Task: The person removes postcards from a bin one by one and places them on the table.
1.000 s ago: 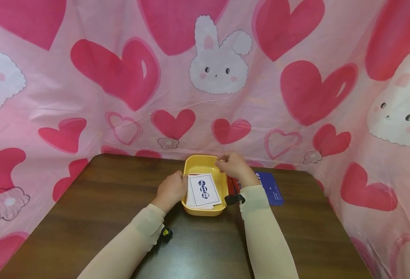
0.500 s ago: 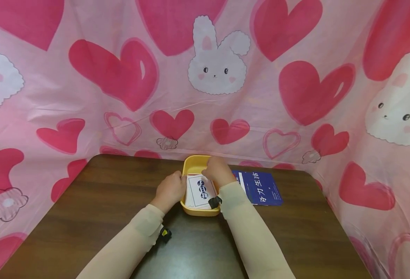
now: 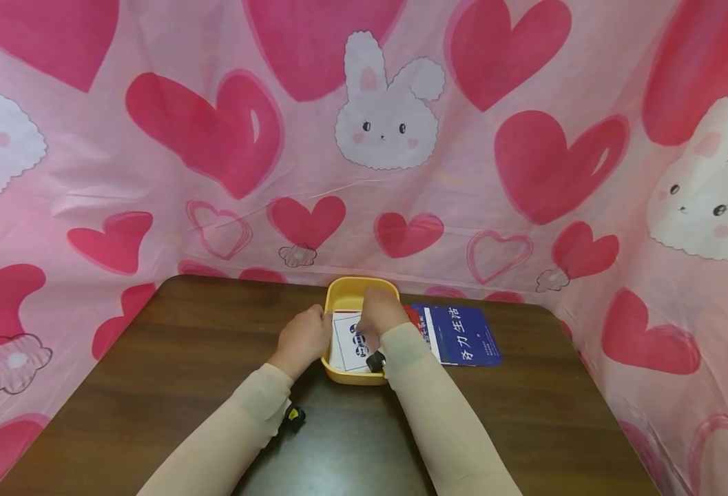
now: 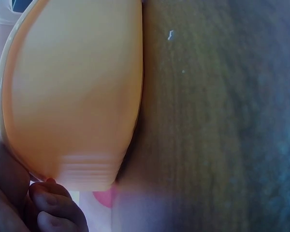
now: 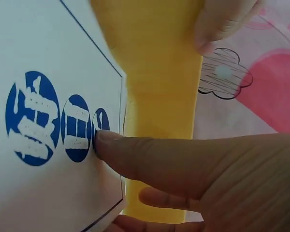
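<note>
A yellow plastic bin (image 3: 352, 377) stands near the back edge of the table, with white cards lying in it. The uppermost card (image 3: 344, 350) has a thin dark border and blue round lettering. My left hand (image 3: 304, 337) holds the bin's left rim, its fingertips curled over it in the right wrist view. Inside the bin, my right hand (image 3: 381, 318) pinches the top card (image 5: 43, 193) near its edge. The thumb presses on the printed face, while the other fingers reach behind the card's edge and are partly hidden.
Right of the bin lie a blue printed card (image 3: 465, 336) with white characters and a red one (image 3: 414, 317), partly covered by my right sleeve. A pink cloth (image 3: 320, 165) with hearts and rabbits hangs behind the brown table (image 3: 215, 331).
My right hand has moved left and down from the bin's right rear onto the top card, and it now pinches the card. The left hand stays at the rim.
</note>
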The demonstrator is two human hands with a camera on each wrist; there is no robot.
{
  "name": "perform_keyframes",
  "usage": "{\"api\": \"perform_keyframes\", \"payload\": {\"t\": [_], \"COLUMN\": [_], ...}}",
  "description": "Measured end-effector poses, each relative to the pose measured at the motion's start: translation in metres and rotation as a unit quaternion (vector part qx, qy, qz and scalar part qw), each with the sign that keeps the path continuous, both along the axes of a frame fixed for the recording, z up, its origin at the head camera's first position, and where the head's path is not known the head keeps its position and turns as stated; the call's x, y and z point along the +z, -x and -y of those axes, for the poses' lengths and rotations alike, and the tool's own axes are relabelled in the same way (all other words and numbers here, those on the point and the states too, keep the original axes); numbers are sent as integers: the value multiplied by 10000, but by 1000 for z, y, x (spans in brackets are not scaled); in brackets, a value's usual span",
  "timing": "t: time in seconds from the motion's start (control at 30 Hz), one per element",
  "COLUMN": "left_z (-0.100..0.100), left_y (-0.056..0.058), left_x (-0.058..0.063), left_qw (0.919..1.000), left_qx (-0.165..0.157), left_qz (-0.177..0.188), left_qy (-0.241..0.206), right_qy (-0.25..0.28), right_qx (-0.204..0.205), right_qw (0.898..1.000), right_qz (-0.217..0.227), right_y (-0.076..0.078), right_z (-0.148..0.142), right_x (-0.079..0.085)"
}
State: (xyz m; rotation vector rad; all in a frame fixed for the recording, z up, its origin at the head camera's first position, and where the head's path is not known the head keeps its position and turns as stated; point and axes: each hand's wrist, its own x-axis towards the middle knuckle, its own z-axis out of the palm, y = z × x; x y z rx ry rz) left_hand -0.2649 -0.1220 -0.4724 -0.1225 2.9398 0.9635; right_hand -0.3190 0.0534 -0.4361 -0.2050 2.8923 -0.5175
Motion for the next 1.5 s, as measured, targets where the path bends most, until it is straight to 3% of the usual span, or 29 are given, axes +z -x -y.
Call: {"api": "perform_keyframes", "payload": {"t": [0.2, 0.4, 0.57, 0.8, 1.13, 1.3, 1.5], "left_z": [-1, -2, 0, 0, -2, -1, -1], "left_y": [1, 1, 2, 2, 0, 1, 1], "left_x": [-1, -1, 0, 1, 1, 1, -1], "left_qw": [10000, 10000, 10000, 9998, 9998, 9999, 9998], "left_qx": [2, 21, 47, 40, 72, 58, 71], "left_qz": [28, 60, 78, 173, 159, 76, 166], "left_qy": [22, 52, 22, -69, -100, -58, -29], "right_qy": [-41, 622, 1103, 1860, 2363, 2397, 2327], "right_qx": [187, 218, 0, -177, -362, -635, -1235], "right_qw": [9993, 9977, 9939, 9824, 9710, 9681, 9644], "right_qz": [-326, -150, 24, 82, -34, -361, -217], "right_y": [6, 8, 10, 12, 14, 14, 11], "right_z": [-8, -24, -41, -72, -113, -135, -163], "right_x": [6, 20, 30, 34, 38, 45, 50]}}
